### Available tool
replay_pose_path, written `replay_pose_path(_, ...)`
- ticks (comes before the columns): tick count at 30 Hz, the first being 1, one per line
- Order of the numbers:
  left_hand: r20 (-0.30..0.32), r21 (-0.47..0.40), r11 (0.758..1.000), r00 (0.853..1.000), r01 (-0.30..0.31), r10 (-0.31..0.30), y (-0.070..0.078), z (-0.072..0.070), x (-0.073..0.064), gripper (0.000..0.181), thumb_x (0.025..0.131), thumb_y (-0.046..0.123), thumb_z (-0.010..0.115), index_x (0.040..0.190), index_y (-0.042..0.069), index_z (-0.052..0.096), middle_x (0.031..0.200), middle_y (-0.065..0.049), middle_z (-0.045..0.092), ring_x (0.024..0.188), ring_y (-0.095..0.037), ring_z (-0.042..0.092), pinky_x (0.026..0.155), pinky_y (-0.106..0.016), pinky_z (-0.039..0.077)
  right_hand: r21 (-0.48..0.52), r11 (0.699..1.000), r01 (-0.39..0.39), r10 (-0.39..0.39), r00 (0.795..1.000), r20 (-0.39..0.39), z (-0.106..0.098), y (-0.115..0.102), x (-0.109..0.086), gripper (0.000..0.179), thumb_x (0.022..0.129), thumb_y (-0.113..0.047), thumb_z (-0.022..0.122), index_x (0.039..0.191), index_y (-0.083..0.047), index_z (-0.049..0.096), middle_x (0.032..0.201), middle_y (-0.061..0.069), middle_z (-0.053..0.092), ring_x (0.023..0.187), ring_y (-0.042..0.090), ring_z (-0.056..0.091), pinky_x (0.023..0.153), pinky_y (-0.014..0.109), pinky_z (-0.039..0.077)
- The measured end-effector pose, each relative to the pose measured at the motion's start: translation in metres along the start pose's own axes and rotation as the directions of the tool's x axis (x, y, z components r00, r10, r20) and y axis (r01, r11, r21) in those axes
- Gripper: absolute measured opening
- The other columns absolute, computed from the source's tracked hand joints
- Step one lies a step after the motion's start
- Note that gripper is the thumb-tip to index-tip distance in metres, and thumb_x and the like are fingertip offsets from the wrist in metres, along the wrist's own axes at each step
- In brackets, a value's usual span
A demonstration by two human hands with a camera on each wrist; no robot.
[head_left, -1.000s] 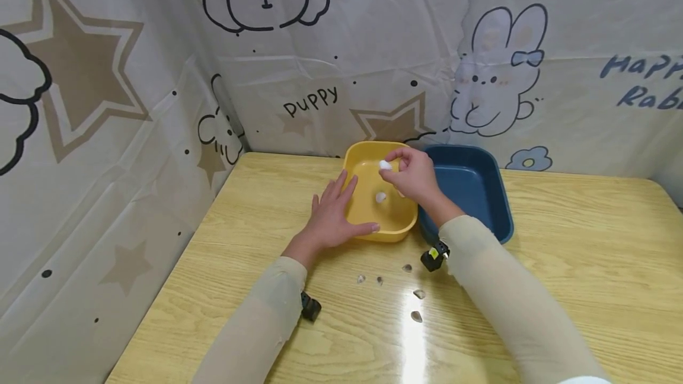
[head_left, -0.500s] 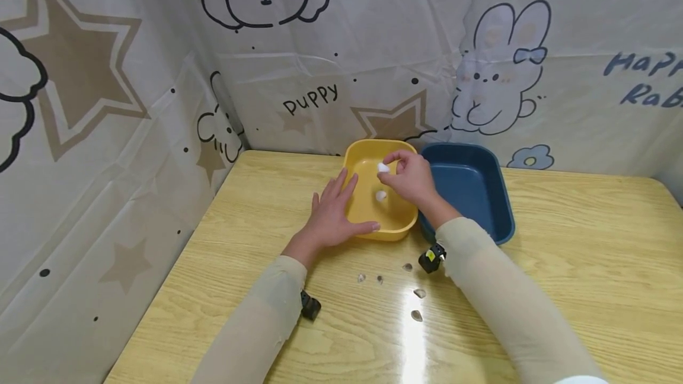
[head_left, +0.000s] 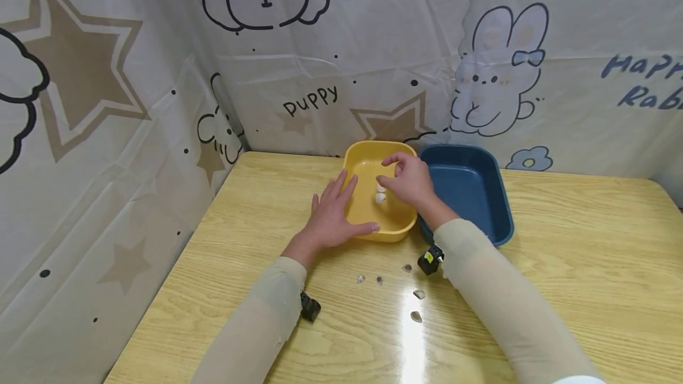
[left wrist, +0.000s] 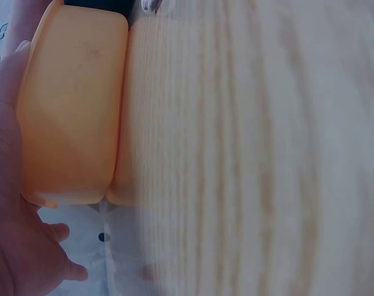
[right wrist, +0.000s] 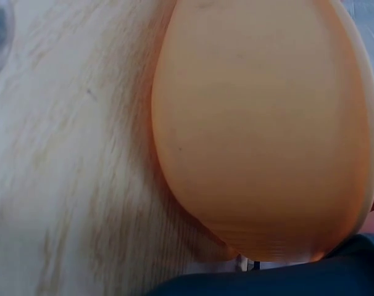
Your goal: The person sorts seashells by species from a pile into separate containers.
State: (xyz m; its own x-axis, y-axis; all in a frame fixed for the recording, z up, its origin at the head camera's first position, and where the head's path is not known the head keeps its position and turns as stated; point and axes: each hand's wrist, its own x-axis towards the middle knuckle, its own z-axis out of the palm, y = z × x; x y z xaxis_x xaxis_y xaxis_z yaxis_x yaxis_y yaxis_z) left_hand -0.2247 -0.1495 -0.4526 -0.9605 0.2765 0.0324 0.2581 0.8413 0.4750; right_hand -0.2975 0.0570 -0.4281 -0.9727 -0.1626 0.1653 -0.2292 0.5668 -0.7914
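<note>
In the head view, a yellow tray [head_left: 373, 221] stands at the back of the table. My left hand [head_left: 332, 213] rests on its left and near rim, with fingers straight and spread. Over the tray's right side is my right hand [head_left: 409, 181], thumb and forefinger apart with nothing between them. Just below its thumb, two small white pieces that look like seashells, a nearer one [head_left: 380, 198] and a partly covered one [head_left: 380, 188], lie close together on the tray floor. The left wrist view shows the tray's outer wall [left wrist: 76, 105] beside my palm.
A blue tray [head_left: 472, 194] stands against the yellow tray's right side. Several small brownish shells [head_left: 416, 316] are scattered on the wooden table [head_left: 587, 265] in front of the trays. A printed cloth [head_left: 299, 64] hangs behind and on the left.
My right hand has lowered slightly and let go of the white shell, which now lies by the other one in the yellow tray. The left hand has stayed in place.
</note>
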Motion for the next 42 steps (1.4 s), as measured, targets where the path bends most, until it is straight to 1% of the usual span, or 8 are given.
replay_pose_path(5, 0.001, 0.004, 1.000, 1.000, 0.008, -0.008, 0.001, -0.001, 0.000, 0.118, 0.073, 0.086, 0.058, 0.162, 0.025, 0.010, 0.167, 0.004, -0.006, 0.151, -0.032, 0.003, 0.111, -0.066, 0.004, 0.031, 0.999, -0.023, 0.023, 1.000, -0.003, -0.001, -0.002, 0.000, 0.034, 0.085, -0.023, 0.080, 0.112, -0.006, 0.069, 0.063, 0.007, 0.044, 0.051, 0.023, 0.042, 0.047, 0.030, 0.031)
replay_pose_path(9, 0.002, 0.003, 1.000, 1.000, 0.010, -0.010, 0.001, -0.001, -0.001, 0.119, 0.073, 0.087, 0.058, 0.162, 0.025, 0.010, 0.167, 0.004, -0.006, 0.151, -0.032, 0.003, 0.112, -0.066, 0.004, 0.080, 0.997, -0.021, 0.023, 0.999, -0.032, -0.004, -0.003, -0.001, 0.033, 0.086, -0.023, 0.079, 0.112, -0.004, 0.070, 0.062, 0.007, 0.044, 0.050, 0.021, 0.041, 0.045, 0.028, 0.030)
replay_pose_path(15, 0.011, -0.012, 1.000, 1.000, 0.008, -0.008, 0.002, -0.001, -0.001, 0.120, 0.071, 0.088, 0.056, 0.162, 0.025, 0.010, 0.167, 0.005, -0.007, 0.151, -0.032, 0.002, 0.111, -0.067, 0.003, 0.103, 0.994, 0.025, -0.016, 0.996, -0.085, -0.010, -0.011, -0.011, 0.028, 0.086, -0.023, 0.079, 0.107, -0.007, 0.071, 0.058, 0.006, 0.044, 0.046, 0.021, 0.040, 0.042, 0.028, 0.030)
replay_pose_path(22, -0.005, -0.001, 1.000, 1.000, 0.000, 0.000, 0.002, -0.002, 0.000, 0.118, 0.074, 0.086, 0.057, 0.162, 0.025, 0.010, 0.167, 0.005, -0.006, 0.151, -0.033, 0.003, 0.111, -0.068, 0.004, 0.114, 0.982, 0.150, -0.139, 0.985, -0.100, -0.017, -0.028, -0.034, 0.021, 0.085, -0.020, 0.079, 0.100, -0.010, 0.070, 0.056, 0.004, 0.040, 0.046, 0.022, 0.038, 0.044, 0.030, 0.030)
replay_pose_path(28, -0.007, -0.007, 1.000, 1.000, 0.006, -0.006, 0.003, -0.002, -0.001, 0.119, 0.072, 0.087, 0.057, 0.162, 0.025, 0.012, 0.167, 0.004, -0.005, 0.151, -0.032, 0.004, 0.111, -0.067, 0.004, 0.162, 0.967, 0.199, -0.187, 0.979, -0.084, -0.024, -0.031, -0.059, 0.018, 0.082, -0.013, 0.081, 0.096, -0.009, 0.069, 0.054, 0.002, 0.035, 0.046, 0.021, 0.034, 0.045, 0.030, 0.026)
replay_pose_path(32, -0.012, -0.008, 1.000, 1.000, 0.019, -0.019, 0.002, -0.001, -0.003, 0.118, 0.073, 0.084, 0.061, 0.162, 0.024, 0.012, 0.167, 0.004, -0.004, 0.151, -0.031, 0.003, 0.112, -0.066, 0.004, 0.158, 0.963, 0.220, -0.210, 0.975, -0.076, -0.030, -0.030, -0.076, 0.018, 0.081, -0.012, 0.082, 0.095, -0.010, 0.070, 0.054, 0.001, 0.035, 0.047, 0.021, 0.035, 0.046, 0.030, 0.026)
replay_pose_path(36, -0.018, -0.001, 1.000, 1.000, 0.012, -0.012, 0.002, 0.000, -0.002, 0.118, 0.074, 0.083, 0.061, 0.162, 0.024, 0.013, 0.167, 0.002, -0.003, 0.151, -0.032, 0.004, 0.112, -0.066, 0.005, 0.134, 0.968, 0.210, -0.204, 0.977, -0.058, -0.035, -0.027, -0.093, 0.018, 0.081, -0.012, 0.082, 0.094, -0.012, 0.070, 0.053, -0.001, 0.035, 0.047, 0.019, 0.035, 0.047, 0.031, 0.027)
replay_pose_path(42, -0.013, 0.000, 1.000, 1.000, 0.004, -0.004, 0.004, 0.000, -0.001, 0.119, 0.072, 0.085, 0.060, 0.162, 0.024, 0.012, 0.167, 0.001, -0.004, 0.151, -0.033, 0.004, 0.112, -0.066, 0.004, 0.111, 0.973, 0.202, -0.207, 0.978, 0.029, -0.037, -0.016, -0.120, 0.019, 0.080, -0.011, 0.084, 0.093, -0.012, 0.070, 0.053, -0.005, 0.033, 0.047, 0.014, 0.034, 0.051, 0.031, 0.031)
